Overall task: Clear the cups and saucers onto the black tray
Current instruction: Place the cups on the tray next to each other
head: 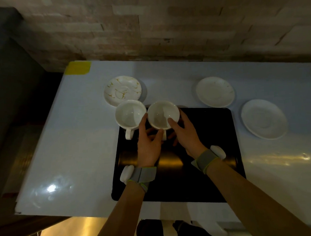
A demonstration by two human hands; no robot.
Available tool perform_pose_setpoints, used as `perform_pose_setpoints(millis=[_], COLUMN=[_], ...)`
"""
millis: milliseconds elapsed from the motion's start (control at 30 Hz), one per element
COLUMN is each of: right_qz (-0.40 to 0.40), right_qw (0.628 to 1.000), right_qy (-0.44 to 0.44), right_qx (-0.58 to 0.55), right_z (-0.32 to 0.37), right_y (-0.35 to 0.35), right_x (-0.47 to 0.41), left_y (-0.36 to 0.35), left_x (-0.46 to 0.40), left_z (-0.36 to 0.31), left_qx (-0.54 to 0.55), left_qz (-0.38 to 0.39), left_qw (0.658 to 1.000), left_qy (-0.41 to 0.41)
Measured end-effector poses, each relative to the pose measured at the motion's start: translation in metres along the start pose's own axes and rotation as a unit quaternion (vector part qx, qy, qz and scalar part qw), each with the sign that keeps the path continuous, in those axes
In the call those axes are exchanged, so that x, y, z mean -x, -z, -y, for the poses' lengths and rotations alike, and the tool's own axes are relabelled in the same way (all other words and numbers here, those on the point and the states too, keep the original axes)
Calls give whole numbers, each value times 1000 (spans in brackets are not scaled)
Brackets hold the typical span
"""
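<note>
A white cup (163,115) is held over the far left corner of the black tray (205,133), cradled between the left hand (149,148) and the right hand (185,136), the fingers of both closed around its sides. Whether its base touches the tray cannot be told. A second cup (130,113) sits at the tray's far left corner, partly overhanging. The placing step is judged under way; a level lowering is called for next. Three saucers, one gold-veined (122,90), one at the far edge (215,91), one at the right edge (264,118), remain on the tabletop (81,148).

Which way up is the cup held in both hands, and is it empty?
Upright and empty: the held cup shows its open mouth and bare white inside, between left hand and right hand.
</note>
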State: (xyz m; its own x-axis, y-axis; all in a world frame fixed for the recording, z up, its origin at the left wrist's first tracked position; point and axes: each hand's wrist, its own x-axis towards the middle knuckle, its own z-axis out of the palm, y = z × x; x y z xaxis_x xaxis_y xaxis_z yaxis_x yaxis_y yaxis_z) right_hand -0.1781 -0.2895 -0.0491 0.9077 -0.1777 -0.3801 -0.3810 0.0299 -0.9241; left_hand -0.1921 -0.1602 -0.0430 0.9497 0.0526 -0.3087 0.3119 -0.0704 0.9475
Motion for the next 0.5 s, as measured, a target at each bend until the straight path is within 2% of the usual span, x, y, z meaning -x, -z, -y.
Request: perform_pose_setpoints(millis=[200, 300, 433, 500], right_qz=[-1, -16, -21, -20], right_qw=[1000, 999, 1000, 1000], right_qy=[-16, -25, -8, 0], right_qx=[1, -16, -15, -14], right_z=[3, 10, 25, 33], right_y=[8, 21, 44, 57], right_x=[0, -1, -3, -4], left_y=[1, 3, 5, 5], left_x=[2, 5, 10, 11], left_z=[-2, -6, -17, -26], left_qx=[6, 9, -36, -44], left_qz=[-12, -46, -109, -104], left_qw=[1000, 998, 992, 993], left_qy=[11, 44, 48, 42])
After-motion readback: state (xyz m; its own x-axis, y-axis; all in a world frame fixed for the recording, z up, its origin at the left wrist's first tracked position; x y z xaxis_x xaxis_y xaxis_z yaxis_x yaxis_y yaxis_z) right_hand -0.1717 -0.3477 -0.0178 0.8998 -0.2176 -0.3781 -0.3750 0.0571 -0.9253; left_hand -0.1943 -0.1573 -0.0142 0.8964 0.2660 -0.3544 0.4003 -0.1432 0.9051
